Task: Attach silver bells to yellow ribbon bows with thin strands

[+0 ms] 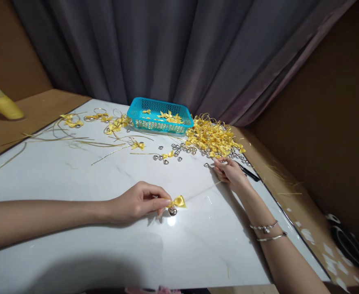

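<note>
My left hand [138,201] rests on the white marble tabletop [75,192] and pinches a small yellow ribbon bow [177,201] with a silver bell [172,211] hanging under it. A thin gold cord [200,191] runs from the bow toward my right hand [230,173]. That hand lies near the table's right edge, fingers curled round the cord's far end, next to the pile of yellow bows [211,138] and loose silver bells [182,150].
A turquoise plastic basket [159,122] with a few bows stands at the back centre. More bows and gold cords [84,141] are scattered at the back left. A black pen [249,173] lies by the right edge. A yellow roll [0,104] sits at far left.
</note>
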{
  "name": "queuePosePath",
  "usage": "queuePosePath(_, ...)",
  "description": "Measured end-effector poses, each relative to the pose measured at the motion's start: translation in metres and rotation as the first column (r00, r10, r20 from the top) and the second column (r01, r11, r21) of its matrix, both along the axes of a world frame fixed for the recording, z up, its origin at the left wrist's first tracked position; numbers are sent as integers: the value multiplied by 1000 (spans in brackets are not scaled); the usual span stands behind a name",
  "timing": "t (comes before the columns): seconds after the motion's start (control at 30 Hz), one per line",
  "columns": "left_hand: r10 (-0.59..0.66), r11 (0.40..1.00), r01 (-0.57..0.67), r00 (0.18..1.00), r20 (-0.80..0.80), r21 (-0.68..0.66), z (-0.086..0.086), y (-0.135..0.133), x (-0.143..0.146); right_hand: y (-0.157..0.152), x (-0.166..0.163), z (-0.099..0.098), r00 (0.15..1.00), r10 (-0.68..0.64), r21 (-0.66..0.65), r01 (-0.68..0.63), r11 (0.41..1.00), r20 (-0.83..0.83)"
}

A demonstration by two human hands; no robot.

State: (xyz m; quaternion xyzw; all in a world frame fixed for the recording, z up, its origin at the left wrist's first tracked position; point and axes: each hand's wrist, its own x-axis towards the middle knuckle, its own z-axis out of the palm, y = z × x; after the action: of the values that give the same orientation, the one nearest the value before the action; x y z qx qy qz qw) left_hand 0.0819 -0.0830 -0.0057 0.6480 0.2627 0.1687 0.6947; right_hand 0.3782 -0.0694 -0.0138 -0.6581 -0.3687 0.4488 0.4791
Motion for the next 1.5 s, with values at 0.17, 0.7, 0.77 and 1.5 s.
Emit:
queuePosePath(0.17,-18,1000,18,1000,-24,4,0,0,1,6,13,-8,979,-163,34,160,987,122)
queuePosePath(0.7,12,999,-13,1000,13,51,0,0,-1,5,16,-5,971,-132,27,129,991,199)
queuePosePath(0.77,58,997,-58,998,11,53,-2,3,1,-1,9,5,984,-40,-3,41,999,174)
queuePosePath(1.5,138,966,-135,990,2,220,-10,6,5,-46,-96,20,717,680,-69,-694,716,-154)
